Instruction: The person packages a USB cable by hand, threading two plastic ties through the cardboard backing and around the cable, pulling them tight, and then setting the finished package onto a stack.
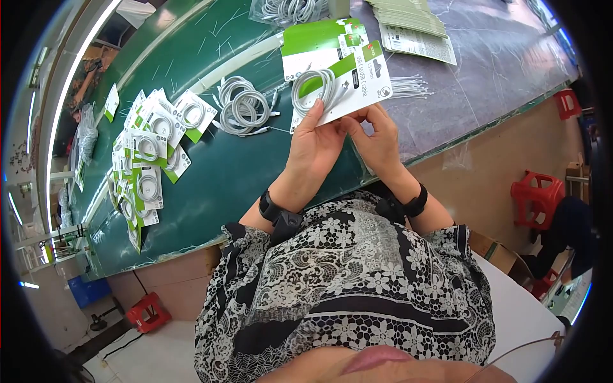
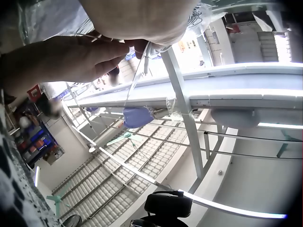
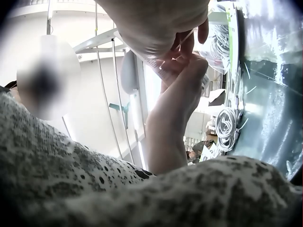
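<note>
My left hand grips a white and green cable package card, its thumb over the front. A coiled white USB cable lies against that card's face. At the card's lower edge, my right hand has its fingers curled in close to the left fingers. It pinches a thin white tie, seen as a narrow strip in the right wrist view. The back of the card is mostly hidden. Just left of the hands, loose coiled cables lie on the green table.
Finished-looking carded cables are heaped at the left. Beyond the hands lie more green and white cards, a bag of cables and a stack of cards. Thin white ties lie on the grey marbled surface at right.
</note>
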Demonstrator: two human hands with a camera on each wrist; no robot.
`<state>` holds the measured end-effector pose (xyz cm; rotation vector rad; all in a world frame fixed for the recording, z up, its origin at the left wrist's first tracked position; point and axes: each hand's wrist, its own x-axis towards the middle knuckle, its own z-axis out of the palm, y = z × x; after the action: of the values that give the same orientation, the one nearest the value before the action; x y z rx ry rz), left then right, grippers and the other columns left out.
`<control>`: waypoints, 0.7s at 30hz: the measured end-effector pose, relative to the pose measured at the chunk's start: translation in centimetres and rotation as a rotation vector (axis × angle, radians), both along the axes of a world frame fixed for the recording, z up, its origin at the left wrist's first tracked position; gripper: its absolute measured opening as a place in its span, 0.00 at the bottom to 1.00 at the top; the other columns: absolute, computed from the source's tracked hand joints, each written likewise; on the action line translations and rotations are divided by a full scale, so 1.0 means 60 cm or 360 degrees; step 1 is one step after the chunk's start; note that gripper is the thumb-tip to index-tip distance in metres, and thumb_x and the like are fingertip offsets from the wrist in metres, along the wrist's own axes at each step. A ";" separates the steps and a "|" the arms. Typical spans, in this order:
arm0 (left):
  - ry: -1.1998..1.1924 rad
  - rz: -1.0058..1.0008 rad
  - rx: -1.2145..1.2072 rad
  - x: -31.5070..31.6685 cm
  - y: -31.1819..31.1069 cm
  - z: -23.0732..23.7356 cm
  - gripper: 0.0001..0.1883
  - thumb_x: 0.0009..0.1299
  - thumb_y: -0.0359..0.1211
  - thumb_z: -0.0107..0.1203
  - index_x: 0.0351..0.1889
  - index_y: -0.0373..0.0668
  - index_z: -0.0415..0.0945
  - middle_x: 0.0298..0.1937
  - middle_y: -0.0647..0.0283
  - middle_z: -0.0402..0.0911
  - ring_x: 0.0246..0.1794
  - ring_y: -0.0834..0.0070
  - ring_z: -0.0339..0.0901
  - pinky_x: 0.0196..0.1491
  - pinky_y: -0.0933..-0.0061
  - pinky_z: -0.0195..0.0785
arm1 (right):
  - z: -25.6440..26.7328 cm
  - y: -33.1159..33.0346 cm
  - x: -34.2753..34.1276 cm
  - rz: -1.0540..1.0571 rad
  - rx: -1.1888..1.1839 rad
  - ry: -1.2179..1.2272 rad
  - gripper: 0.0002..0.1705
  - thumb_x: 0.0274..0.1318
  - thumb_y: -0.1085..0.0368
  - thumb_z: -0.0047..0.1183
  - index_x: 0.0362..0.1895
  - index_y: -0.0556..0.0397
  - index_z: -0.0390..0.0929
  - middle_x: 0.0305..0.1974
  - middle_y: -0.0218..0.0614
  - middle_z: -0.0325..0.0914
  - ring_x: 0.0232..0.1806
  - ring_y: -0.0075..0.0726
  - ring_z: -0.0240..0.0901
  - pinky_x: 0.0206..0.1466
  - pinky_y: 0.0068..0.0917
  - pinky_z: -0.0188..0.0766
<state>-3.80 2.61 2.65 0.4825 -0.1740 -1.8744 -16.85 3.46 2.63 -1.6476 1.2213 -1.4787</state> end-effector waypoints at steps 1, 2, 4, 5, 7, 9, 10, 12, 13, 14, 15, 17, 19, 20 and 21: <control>0.0013 -0.0006 -0.0020 0.001 0.000 -0.001 0.20 0.75 0.38 0.44 0.63 0.43 0.63 0.58 0.62 0.74 0.56 0.71 0.71 0.57 0.67 0.61 | 0.000 0.000 0.000 0.0001 -0.0004 -0.0001 0.05 0.46 0.77 0.59 0.30 0.60 0.76 0.30 0.36 0.75 0.29 0.29 0.75 0.34 0.24 0.71; 0.0025 -0.0013 -0.0039 0.002 0.000 -0.001 0.20 0.75 0.39 0.44 0.63 0.44 0.63 0.59 0.62 0.74 0.56 0.71 0.71 0.57 0.67 0.60 | 0.000 0.001 0.000 0.0006 0.0001 -0.0003 0.05 0.46 0.77 0.59 0.30 0.60 0.76 0.30 0.36 0.75 0.29 0.29 0.75 0.34 0.24 0.71; 0.0036 -0.0021 -0.0063 0.002 -0.001 0.000 0.20 0.75 0.39 0.44 0.63 0.44 0.63 0.59 0.62 0.74 0.56 0.71 0.71 0.58 0.67 0.60 | -0.001 0.002 0.000 0.0014 0.0012 -0.0006 0.05 0.47 0.77 0.59 0.29 0.60 0.76 0.30 0.36 0.75 0.28 0.30 0.75 0.34 0.24 0.71; 0.0029 -0.0013 -0.0049 0.001 0.000 0.001 0.20 0.75 0.39 0.44 0.63 0.44 0.63 0.59 0.62 0.74 0.56 0.72 0.71 0.58 0.67 0.59 | -0.001 0.001 0.000 0.0014 0.0009 -0.0005 0.05 0.47 0.77 0.59 0.29 0.60 0.76 0.30 0.36 0.75 0.28 0.30 0.75 0.34 0.24 0.71; 0.0014 -0.0001 -0.0016 -0.002 0.002 0.002 0.21 0.75 0.39 0.44 0.64 0.45 0.62 0.59 0.63 0.73 0.56 0.72 0.71 0.58 0.66 0.59 | -0.001 0.002 0.001 0.0027 0.0031 -0.0020 0.05 0.47 0.77 0.59 0.29 0.60 0.76 0.30 0.36 0.75 0.29 0.29 0.75 0.35 0.24 0.71; 0.0013 0.0000 -0.0012 -0.002 0.003 0.002 0.21 0.75 0.39 0.44 0.64 0.45 0.62 0.59 0.63 0.73 0.56 0.72 0.70 0.58 0.66 0.59 | -0.003 0.002 0.001 0.0030 0.0042 -0.0029 0.05 0.47 0.77 0.59 0.29 0.60 0.76 0.30 0.36 0.75 0.29 0.29 0.75 0.35 0.24 0.71; 0.0012 0.0004 -0.0008 -0.002 0.003 0.003 0.20 0.75 0.40 0.44 0.64 0.45 0.62 0.59 0.63 0.73 0.56 0.72 0.70 0.58 0.66 0.59 | -0.006 0.001 0.000 0.0034 0.0031 -0.0028 0.05 0.47 0.77 0.59 0.29 0.60 0.76 0.30 0.36 0.75 0.29 0.29 0.74 0.35 0.24 0.71; 0.0012 0.0012 -0.0006 -0.001 0.003 0.003 0.20 0.75 0.40 0.43 0.63 0.46 0.63 0.59 0.63 0.73 0.56 0.72 0.70 0.58 0.66 0.59 | -0.010 -0.001 0.000 0.0046 0.0009 -0.0026 0.05 0.46 0.77 0.59 0.29 0.60 0.76 0.30 0.36 0.75 0.29 0.29 0.74 0.35 0.24 0.71; 0.0013 0.0011 0.0004 -0.001 0.003 0.003 0.20 0.75 0.40 0.43 0.63 0.45 0.62 0.59 0.63 0.73 0.57 0.72 0.70 0.58 0.66 0.59 | -0.010 -0.001 0.000 0.0048 0.0007 -0.0027 0.05 0.46 0.77 0.59 0.29 0.60 0.76 0.30 0.36 0.75 0.29 0.29 0.74 0.35 0.24 0.71; 0.0014 0.0009 0.0014 -0.001 0.003 0.004 0.20 0.75 0.40 0.43 0.63 0.45 0.62 0.59 0.63 0.73 0.57 0.72 0.70 0.58 0.65 0.59 | -0.010 -0.001 0.000 0.0052 0.0005 -0.0024 0.05 0.46 0.78 0.59 0.29 0.59 0.76 0.30 0.36 0.75 0.29 0.29 0.73 0.35 0.24 0.70; 0.0015 0.0005 0.0023 -0.001 0.002 0.004 0.20 0.75 0.40 0.43 0.63 0.45 0.62 0.59 0.63 0.73 0.57 0.71 0.70 0.58 0.65 0.59 | -0.010 0.000 0.000 0.0054 0.0002 -0.0022 0.05 0.46 0.78 0.59 0.29 0.59 0.76 0.30 0.36 0.75 0.29 0.29 0.73 0.35 0.23 0.70; 0.0043 -0.0002 0.0041 0.001 0.002 0.001 0.20 0.76 0.40 0.42 0.63 0.44 0.63 0.59 0.61 0.73 0.57 0.70 0.70 0.60 0.64 0.58 | -0.009 0.000 0.000 0.0053 0.0001 -0.0020 0.05 0.46 0.78 0.59 0.29 0.59 0.76 0.30 0.35 0.75 0.29 0.29 0.73 0.35 0.23 0.70; 0.0100 -0.0011 0.0080 0.002 0.001 -0.002 0.20 0.76 0.40 0.40 0.62 0.40 0.64 0.59 0.57 0.73 0.59 0.67 0.68 0.63 0.62 0.57 | -0.007 0.001 0.000 0.0050 -0.0009 -0.0028 0.05 0.46 0.78 0.59 0.30 0.59 0.77 0.30 0.35 0.74 0.29 0.29 0.73 0.34 0.23 0.70; 0.0099 -0.0011 0.0081 0.002 0.002 -0.002 0.20 0.76 0.40 0.40 0.62 0.40 0.64 0.59 0.57 0.73 0.59 0.67 0.68 0.63 0.62 0.57 | -0.007 0.001 0.000 0.0050 -0.0015 -0.0032 0.05 0.46 0.78 0.59 0.30 0.59 0.77 0.30 0.35 0.74 0.29 0.29 0.73 0.34 0.23 0.70; 0.0120 -0.0008 0.0090 0.002 0.002 -0.002 0.20 0.76 0.40 0.40 0.61 0.40 0.64 0.58 0.56 0.73 0.58 0.67 0.68 0.63 0.62 0.57 | -0.008 0.001 0.000 0.0050 -0.0015 -0.0033 0.05 0.46 0.78 0.59 0.30 0.59 0.77 0.30 0.35 0.74 0.29 0.29 0.73 0.34 0.23 0.70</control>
<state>-3.71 2.75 2.51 0.4491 -0.0723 -1.9035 -16.85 3.50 2.16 -1.6465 1.1742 -1.4808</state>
